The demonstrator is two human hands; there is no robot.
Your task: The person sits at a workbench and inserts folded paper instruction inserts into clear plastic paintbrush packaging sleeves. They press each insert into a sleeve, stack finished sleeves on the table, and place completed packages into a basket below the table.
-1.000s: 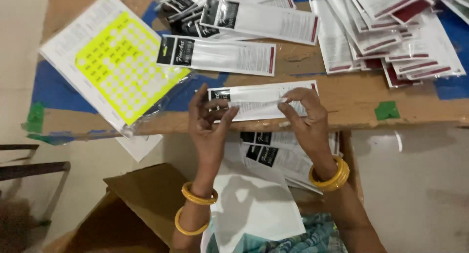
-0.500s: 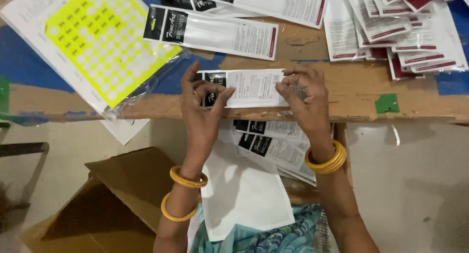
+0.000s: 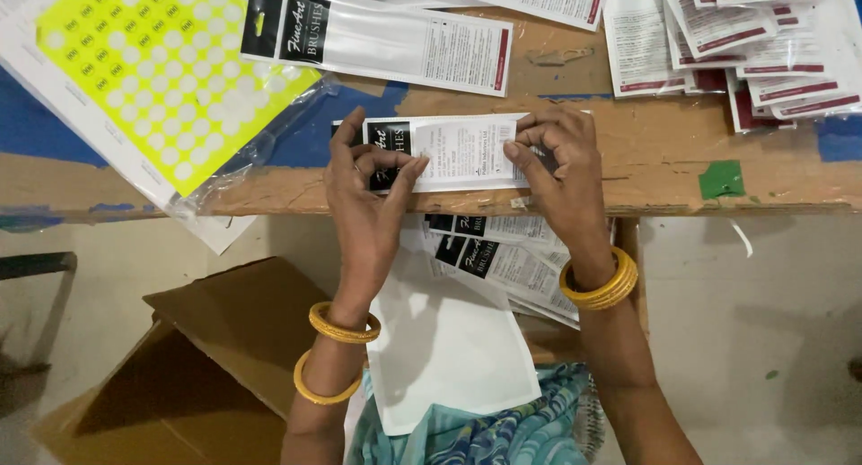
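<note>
A flat white packet with a black end [image 3: 458,151] lies on the front edge of the worn wooden table [image 3: 646,169]. My left hand [image 3: 364,191] presses its black left end with fingers and thumb. My right hand [image 3: 561,173] pinches its right end, the thumb and forefinger on top of the printed white face. Both wrists wear yellow bangles. A stack of similar packets [image 3: 503,258] rests on my lap below the table edge, on a white sheet [image 3: 449,348].
A yellow sheet of round stickers in clear wrap [image 3: 153,70] lies at the left. Another long packet [image 3: 377,39] lies behind my hands, and a heap of red-striped packets [image 3: 745,43] fills the back right. An open cardboard box [image 3: 180,375] stands on the floor at the left.
The view has drawn closer to the table. Both hands stay on the same packet at the table edge, with fingers shifted slightly along its ends.
</note>
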